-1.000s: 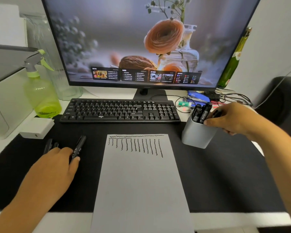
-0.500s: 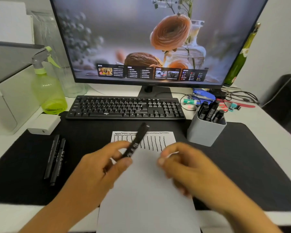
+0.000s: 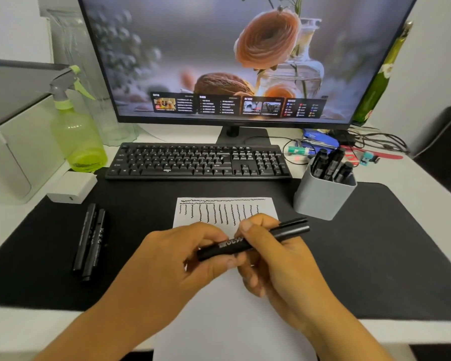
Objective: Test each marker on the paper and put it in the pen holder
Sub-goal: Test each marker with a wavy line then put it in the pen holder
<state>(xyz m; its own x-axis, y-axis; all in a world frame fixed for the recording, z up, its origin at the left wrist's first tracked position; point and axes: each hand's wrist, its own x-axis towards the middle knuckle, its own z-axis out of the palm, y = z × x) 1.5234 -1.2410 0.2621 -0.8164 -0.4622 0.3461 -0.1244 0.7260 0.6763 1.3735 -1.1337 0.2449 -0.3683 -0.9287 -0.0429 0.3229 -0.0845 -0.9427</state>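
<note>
Both hands hold one black marker (image 3: 255, 239) level above the white paper (image 3: 227, 316). My left hand (image 3: 182, 259) pinches its left end between thumb and fingers. My right hand (image 3: 276, 259) grips the barrel's middle, and the cap end sticks out to the right. The paper carries a row of wavy black test strokes (image 3: 219, 212) near its top edge. Two more black markers (image 3: 90, 238) lie side by side on the black desk mat at the left. The grey pen holder (image 3: 323, 196) stands at the right with several black markers (image 3: 331, 165) upright in it.
A black keyboard (image 3: 198, 162) and a monitor (image 3: 240, 58) stand behind the paper. A green spray bottle (image 3: 76, 134) and a white charger block (image 3: 72, 187) are at the left. Cables and small items (image 3: 349, 147) clutter the back right, beside a green glass bottle (image 3: 380, 76).
My right hand came over from the pen holder and took hold of the marker. My left hand picked that marker up from the mat and tipped it level over the paper.
</note>
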